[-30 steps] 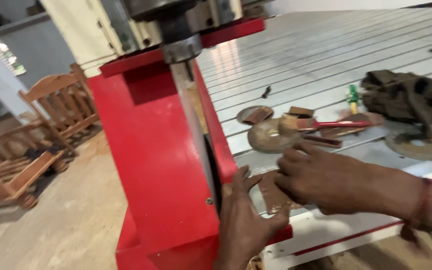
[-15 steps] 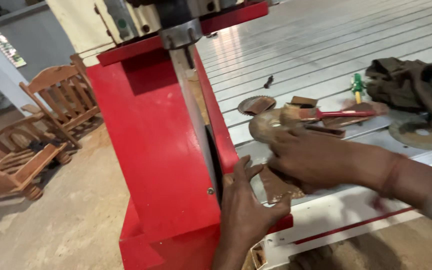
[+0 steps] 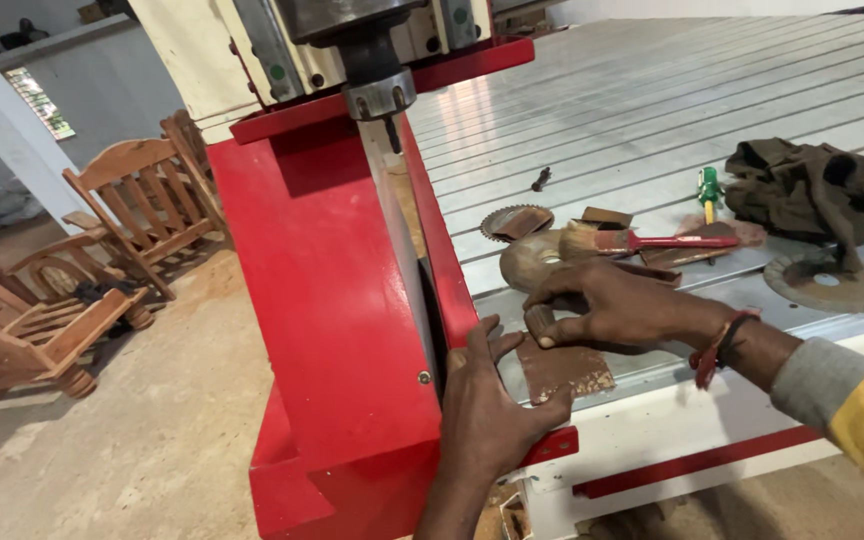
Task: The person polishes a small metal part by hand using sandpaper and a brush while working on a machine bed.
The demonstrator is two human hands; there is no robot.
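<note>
My left hand (image 3: 487, 405) lies flat against the near corner of the grey slotted machine bed (image 3: 652, 120), beside the red gantry column (image 3: 332, 330), and holds nothing. My right hand (image 3: 617, 305) reaches in from the right and pinches a small dark cylindrical piece (image 3: 539, 322) above a rusty brown sheet (image 3: 564, 368) lying on the bed's edge. The spindle with its thin bit (image 3: 384, 100) hangs above the bed, just behind the column.
On the bed lie a red-handled brush (image 3: 642, 241), rusty saw blades and discs (image 3: 517, 222), a round plate (image 3: 830, 283), a green-handled tool (image 3: 709, 188) and a dark cloth (image 3: 822, 190). Wooden chairs (image 3: 142, 210) stand on the concrete floor at left.
My right hand has settled lower onto the small dark piece over the brown sheet. My left hand stays at the bed's corner. The view has shifted slightly.
</note>
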